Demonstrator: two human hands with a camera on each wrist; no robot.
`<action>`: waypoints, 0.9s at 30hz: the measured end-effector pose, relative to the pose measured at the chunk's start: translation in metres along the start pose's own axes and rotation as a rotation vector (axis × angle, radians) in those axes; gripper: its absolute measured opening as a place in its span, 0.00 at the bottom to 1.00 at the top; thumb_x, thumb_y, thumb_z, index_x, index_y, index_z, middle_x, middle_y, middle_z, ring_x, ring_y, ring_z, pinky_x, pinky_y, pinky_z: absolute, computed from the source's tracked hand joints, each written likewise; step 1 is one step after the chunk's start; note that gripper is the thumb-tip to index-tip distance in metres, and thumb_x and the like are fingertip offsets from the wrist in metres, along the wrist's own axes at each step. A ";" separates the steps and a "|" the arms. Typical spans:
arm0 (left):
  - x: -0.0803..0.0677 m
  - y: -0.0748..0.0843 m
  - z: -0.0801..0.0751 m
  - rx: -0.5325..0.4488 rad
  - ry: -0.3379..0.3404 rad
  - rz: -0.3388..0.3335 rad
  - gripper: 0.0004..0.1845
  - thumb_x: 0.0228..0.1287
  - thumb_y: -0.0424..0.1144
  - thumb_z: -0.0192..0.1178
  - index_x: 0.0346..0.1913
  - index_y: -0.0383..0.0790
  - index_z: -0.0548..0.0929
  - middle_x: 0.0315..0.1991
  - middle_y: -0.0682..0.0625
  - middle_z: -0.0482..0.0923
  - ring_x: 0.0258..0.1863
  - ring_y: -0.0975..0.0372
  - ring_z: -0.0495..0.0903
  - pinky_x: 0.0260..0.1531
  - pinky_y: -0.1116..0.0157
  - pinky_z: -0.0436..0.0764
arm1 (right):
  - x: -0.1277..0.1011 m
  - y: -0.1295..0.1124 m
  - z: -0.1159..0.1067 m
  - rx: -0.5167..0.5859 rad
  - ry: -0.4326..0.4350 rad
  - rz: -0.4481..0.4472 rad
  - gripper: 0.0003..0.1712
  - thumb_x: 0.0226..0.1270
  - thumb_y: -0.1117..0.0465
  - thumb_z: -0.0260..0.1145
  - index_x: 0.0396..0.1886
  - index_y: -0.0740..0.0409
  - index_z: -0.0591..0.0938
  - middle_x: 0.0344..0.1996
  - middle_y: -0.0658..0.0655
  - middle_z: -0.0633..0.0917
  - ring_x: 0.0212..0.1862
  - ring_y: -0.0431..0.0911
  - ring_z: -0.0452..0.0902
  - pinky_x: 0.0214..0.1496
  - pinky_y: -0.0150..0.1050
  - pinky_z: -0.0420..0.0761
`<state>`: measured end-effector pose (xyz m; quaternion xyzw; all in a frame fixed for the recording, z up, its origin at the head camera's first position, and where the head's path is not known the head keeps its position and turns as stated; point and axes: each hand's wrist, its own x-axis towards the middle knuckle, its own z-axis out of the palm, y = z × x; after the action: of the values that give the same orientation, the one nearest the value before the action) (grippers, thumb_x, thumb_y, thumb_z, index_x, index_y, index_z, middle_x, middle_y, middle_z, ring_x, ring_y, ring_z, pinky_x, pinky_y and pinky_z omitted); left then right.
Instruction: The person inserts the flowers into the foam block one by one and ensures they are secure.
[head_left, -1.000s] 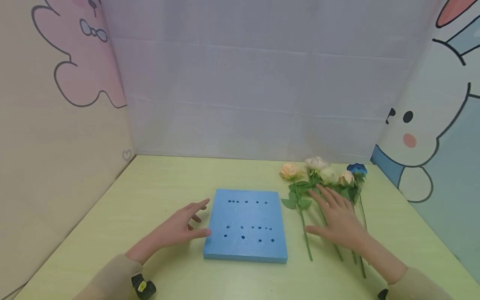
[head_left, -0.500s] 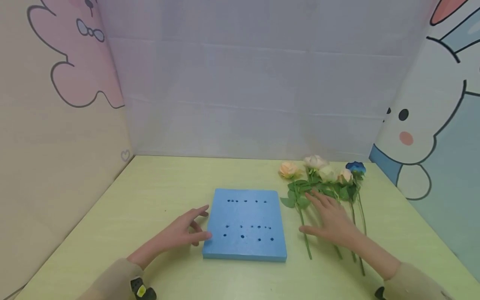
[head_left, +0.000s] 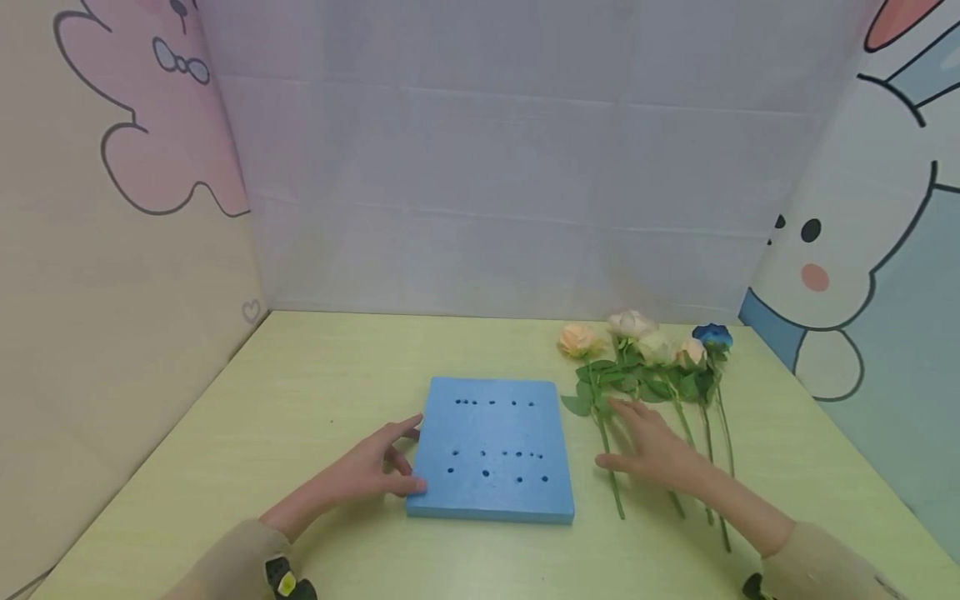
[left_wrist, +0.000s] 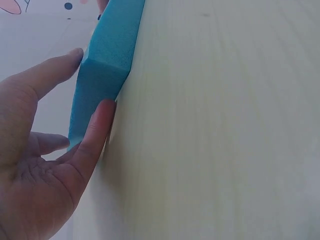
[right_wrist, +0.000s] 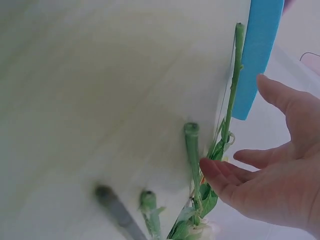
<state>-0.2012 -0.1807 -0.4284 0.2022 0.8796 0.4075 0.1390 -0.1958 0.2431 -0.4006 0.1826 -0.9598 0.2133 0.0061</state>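
From the head view, the left hand (head_left: 360,475) is resting against the near left corner of the blue foam block (head_left: 491,450), thumb and fingers bracketing the edge, seemingly steadying it flat on the green bench (head_left: 315,392). The block is lying in the middle of the bench, its top dotted with rows of small holes. The right hand (head_left: 656,450) is hovering flat, fingers straight and spread, over the stems of the artificial roses (head_left: 645,350), which are lying side by side just right of the block, heads pointing toward the back wall. It is holding nothing.

From the left wrist view, the grip is reading as loose: the thumb (left_wrist: 95,135) is pressing the block's (left_wrist: 102,65) side where it meets the bench, the index finger reaching round the corner, neither one clamping.

From the right wrist view, the right hand (right_wrist: 280,165) is showing an open palm, fingers relaxed, one fingertip touching or all but touching a green stem (right_wrist: 192,155). Cut stem ends are pointing toward the camera, within easy reach of the fingers.
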 end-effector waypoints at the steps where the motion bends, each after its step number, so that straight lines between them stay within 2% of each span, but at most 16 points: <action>1: 0.000 0.000 0.000 -0.001 -0.001 0.002 0.53 0.55 0.50 0.73 0.77 0.38 0.54 0.67 0.38 0.68 0.43 0.63 0.80 0.40 0.70 0.76 | 0.000 0.000 0.000 0.009 -0.015 0.001 0.52 0.57 0.42 0.73 0.71 0.70 0.64 0.66 0.78 0.68 0.65 0.77 0.63 0.59 0.71 0.69; 6: 0.001 0.001 0.000 -0.014 -0.012 0.007 0.54 0.54 0.48 0.74 0.78 0.41 0.53 0.66 0.38 0.68 0.43 0.61 0.80 0.40 0.70 0.77 | 0.003 0.001 0.001 0.038 -0.067 0.014 0.48 0.60 0.46 0.72 0.69 0.74 0.66 0.60 0.76 0.74 0.56 0.67 0.75 0.53 0.59 0.79; 9: 0.002 0.002 0.000 -0.012 -0.016 0.000 0.54 0.54 0.47 0.74 0.78 0.42 0.52 0.65 0.38 0.68 0.43 0.61 0.79 0.40 0.69 0.77 | 0.006 0.003 0.000 0.051 -0.077 0.011 0.45 0.59 0.48 0.73 0.66 0.75 0.68 0.54 0.73 0.78 0.50 0.60 0.78 0.48 0.53 0.81; 13: 0.003 0.003 -0.001 -0.003 -0.010 -0.018 0.54 0.53 0.48 0.75 0.78 0.43 0.53 0.65 0.40 0.69 0.44 0.62 0.79 0.42 0.68 0.76 | 0.009 0.005 -0.002 0.075 -0.077 0.011 0.39 0.59 0.51 0.73 0.59 0.75 0.73 0.48 0.68 0.81 0.49 0.59 0.78 0.49 0.52 0.81; 17: 0.002 0.004 0.000 -0.022 -0.012 -0.027 0.54 0.54 0.48 0.74 0.79 0.44 0.52 0.65 0.39 0.68 0.44 0.61 0.79 0.42 0.68 0.75 | 0.011 0.004 -0.002 0.096 -0.079 0.029 0.33 0.59 0.52 0.73 0.53 0.73 0.77 0.47 0.66 0.80 0.48 0.57 0.78 0.50 0.52 0.80; 27: -0.002 0.006 0.001 -0.086 -0.026 -0.039 0.55 0.54 0.47 0.74 0.79 0.46 0.51 0.66 0.39 0.65 0.45 0.59 0.77 0.43 0.66 0.75 | 0.019 -0.002 0.002 0.070 -0.082 0.093 0.31 0.57 0.55 0.75 0.51 0.74 0.78 0.44 0.66 0.79 0.46 0.54 0.77 0.51 0.52 0.80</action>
<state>-0.1977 -0.1781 -0.4243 0.1842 0.8632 0.4394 0.1669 -0.2127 0.2341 -0.3996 0.1464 -0.9587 0.2390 -0.0494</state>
